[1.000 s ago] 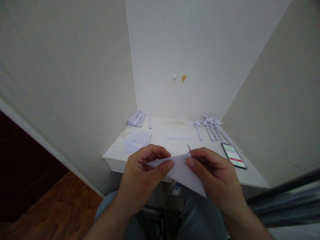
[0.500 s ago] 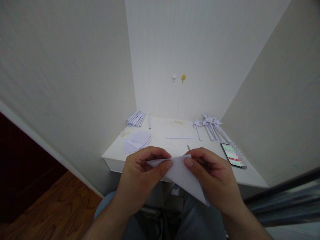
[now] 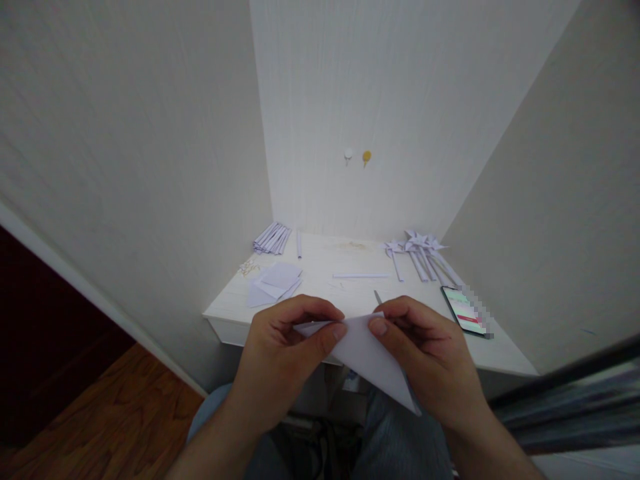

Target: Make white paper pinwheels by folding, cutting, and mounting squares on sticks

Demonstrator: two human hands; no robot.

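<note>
A folded white sheet of paper (image 3: 373, 357), triangular in outline, is held between both hands above my lap, at the table's front edge. My left hand (image 3: 290, 360) pinches its left side between thumb and fingers. On the upper right, my right hand (image 3: 427, 353) pinches the paper near a corner, thumb on the near face. One pointed corner hangs down beside the right hand. A thin grey pointed object (image 3: 378, 297) shows just beyond the right fingertips; its other end is hidden.
On the white table (image 3: 320, 257) lie rolled paper sticks (image 3: 273, 238), loose paper sheets (image 3: 277, 280), small pale bits (image 3: 249, 267), a single paper stick (image 3: 361, 275), several paper pinwheels (image 3: 423, 247) and a phone (image 3: 465, 312). Walls enclose the table at the left, back and right.
Both hands keep their pinch on the folded paper, which has shifted very slightly. Nothing else on the table has visibly moved.
</note>
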